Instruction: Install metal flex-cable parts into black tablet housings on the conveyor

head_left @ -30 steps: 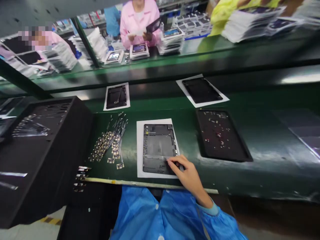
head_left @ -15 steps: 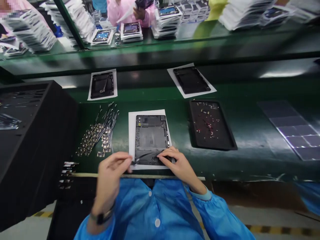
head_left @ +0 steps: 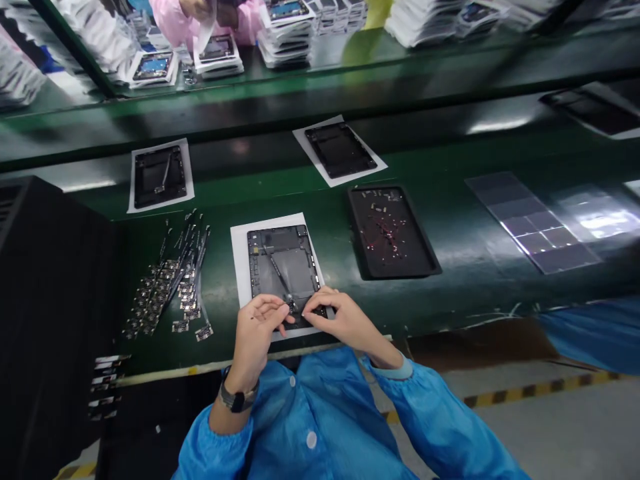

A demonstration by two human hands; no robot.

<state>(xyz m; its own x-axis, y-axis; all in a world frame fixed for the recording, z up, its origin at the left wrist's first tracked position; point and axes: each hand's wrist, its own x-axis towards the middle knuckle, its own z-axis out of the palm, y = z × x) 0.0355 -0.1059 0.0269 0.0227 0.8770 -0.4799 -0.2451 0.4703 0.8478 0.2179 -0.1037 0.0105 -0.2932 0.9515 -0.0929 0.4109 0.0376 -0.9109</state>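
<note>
The dark rectangular tablet back shell [head_left: 283, 270] lies on a white paper sheet [head_left: 241, 267] near the front edge of the green desk [head_left: 480, 253]. Both hands rest on the shell's near end. The left hand [head_left: 257, 330] has its fingers [head_left: 280, 308] curled and pinched on the lower end of a thin black flex cable [head_left: 277, 273], which runs diagonally up across the shell's inside. The right hand [head_left: 343, 320] lies just beside it, fingertips bent down and pressing on the shell's bottom edge, gripping nothing that can be made out. To the left of the sheet a spread of small flex cable parts [head_left: 173, 283] lies on the desk. To the right sits a flat black tray [head_left: 393, 230] holding tiny scattered pieces. Farther back, two more dark shells on white sheets [head_left: 160, 175] [head_left: 340, 149] lie apart from each other.
</note>
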